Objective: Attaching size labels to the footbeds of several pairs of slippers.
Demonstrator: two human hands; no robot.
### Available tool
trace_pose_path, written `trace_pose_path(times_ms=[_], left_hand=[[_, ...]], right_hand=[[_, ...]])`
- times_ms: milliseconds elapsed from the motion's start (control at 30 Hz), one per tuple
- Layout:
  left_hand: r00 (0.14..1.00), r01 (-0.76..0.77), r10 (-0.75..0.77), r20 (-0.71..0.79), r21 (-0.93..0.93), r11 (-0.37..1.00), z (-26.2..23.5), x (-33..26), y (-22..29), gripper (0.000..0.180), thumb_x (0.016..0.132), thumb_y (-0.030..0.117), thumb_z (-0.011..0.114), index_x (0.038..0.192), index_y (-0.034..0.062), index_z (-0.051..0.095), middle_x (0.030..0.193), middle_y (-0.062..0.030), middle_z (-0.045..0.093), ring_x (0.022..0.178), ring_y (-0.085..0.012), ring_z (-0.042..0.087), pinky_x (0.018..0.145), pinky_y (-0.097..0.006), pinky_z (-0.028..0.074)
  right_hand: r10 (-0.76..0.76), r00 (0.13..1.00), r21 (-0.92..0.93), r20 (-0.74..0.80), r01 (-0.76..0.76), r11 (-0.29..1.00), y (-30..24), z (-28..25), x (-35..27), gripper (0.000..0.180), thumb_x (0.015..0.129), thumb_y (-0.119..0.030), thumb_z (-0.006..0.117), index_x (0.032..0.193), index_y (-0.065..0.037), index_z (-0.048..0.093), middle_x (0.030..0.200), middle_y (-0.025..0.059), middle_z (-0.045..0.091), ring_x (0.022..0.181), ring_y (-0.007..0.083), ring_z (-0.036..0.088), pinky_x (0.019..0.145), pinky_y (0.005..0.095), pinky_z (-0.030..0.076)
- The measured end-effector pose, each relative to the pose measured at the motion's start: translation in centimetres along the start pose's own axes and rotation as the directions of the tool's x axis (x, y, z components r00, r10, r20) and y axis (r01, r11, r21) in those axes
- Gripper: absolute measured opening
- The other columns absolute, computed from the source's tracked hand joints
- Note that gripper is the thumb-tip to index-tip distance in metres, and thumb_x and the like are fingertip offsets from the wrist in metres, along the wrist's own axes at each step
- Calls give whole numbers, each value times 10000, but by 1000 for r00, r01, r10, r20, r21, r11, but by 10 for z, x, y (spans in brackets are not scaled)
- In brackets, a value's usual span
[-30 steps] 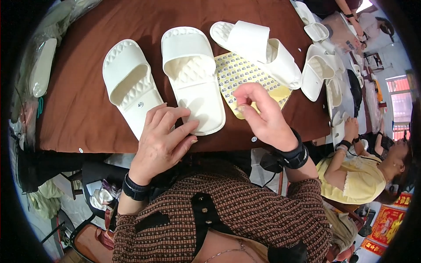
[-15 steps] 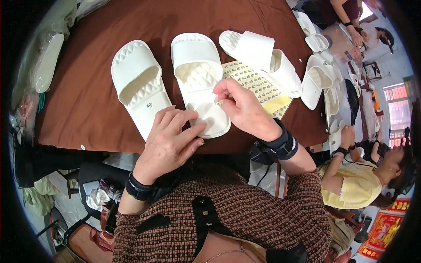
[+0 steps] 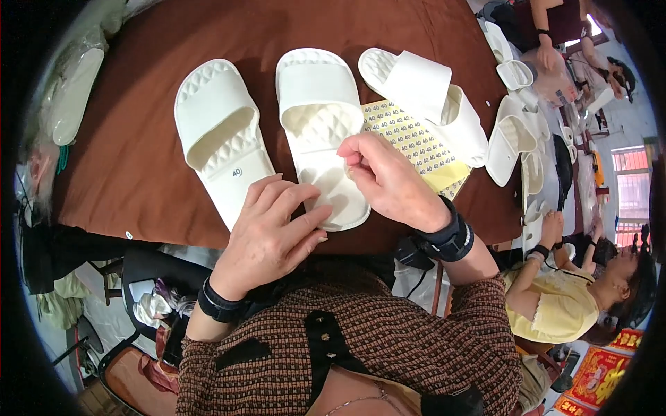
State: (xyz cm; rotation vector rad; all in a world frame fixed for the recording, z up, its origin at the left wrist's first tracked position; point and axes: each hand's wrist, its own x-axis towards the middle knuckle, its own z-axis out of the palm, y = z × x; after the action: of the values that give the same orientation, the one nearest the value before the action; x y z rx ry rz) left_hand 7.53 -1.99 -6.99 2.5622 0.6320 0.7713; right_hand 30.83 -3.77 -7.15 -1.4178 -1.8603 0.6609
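Two white slide slippers lie before me, toes away. The left slipper (image 3: 220, 114) bears a small round printed sticker (image 3: 236, 172) on its insole. My left hand (image 3: 270, 225) lies across the heel side of the middle slipper (image 3: 316, 83), fingers apart, resting on its edge. Over that slipper's insole, the thumb and fingers of my right hand (image 3: 392, 177) are pinched together; the small sticker at their tips is now hidden by them. Beside it lies a yellow sheet of round stickers (image 3: 413, 142), partly under another pair of white slippers (image 3: 423, 87).
Brown cloth covers the table (image 3: 152, 55). More white slippers (image 3: 510, 132) line its right side. A person in a yellow top (image 3: 562, 305) sits at the right, and other people work farther back. Clear plastic packaging (image 3: 41, 166) lies at the left edge.
My right hand stays pinched over the middle slipper's insole; the sticker at its fingertips has gone out of sight. The view has shifted slightly, and my left hand remains at the heel.
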Motion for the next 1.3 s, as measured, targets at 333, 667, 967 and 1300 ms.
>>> trace_pose_path(times_ms=[333,667,967,1300], left_hand=[[998,11,-11,54,-4,1000,0,9,-1,311,745,163,772,1037,80,706,1109,-78,606,1028,-274,565,976,-448,436],[998,14,-15,60,10,1000,2,8,-2,329,732,170,779,1041,78,712,1110,-81,606,1026,-268,570,992,-471,435],[999,0,-2,49,31,1000,3,8,-1,338,731,163,775,1053,84,708,1114,-73,603,1018,-265,572,987,-467,437],[999,-7,8,32,-30,1000,-2,5,-3,336,754,145,764,1073,70,686,1106,-96,591,1016,-295,562,971,-472,438]], right_hand=[[159,986,221,39,-164,961,9,-3,2,222,869,62,545,1074,-21,543,901,130,602,814,245,626,693,346,507],[143,989,279,-23,-131,951,10,1,1,220,878,36,570,1090,-12,539,928,135,618,843,263,643,718,344,518],[98,993,115,-73,-89,989,10,3,4,203,893,-3,579,1091,-12,537,935,155,607,826,312,620,724,383,511],[66,996,103,-62,-59,993,10,1,1,200,910,-10,562,1107,12,536,987,182,595,896,340,608,807,385,491]])
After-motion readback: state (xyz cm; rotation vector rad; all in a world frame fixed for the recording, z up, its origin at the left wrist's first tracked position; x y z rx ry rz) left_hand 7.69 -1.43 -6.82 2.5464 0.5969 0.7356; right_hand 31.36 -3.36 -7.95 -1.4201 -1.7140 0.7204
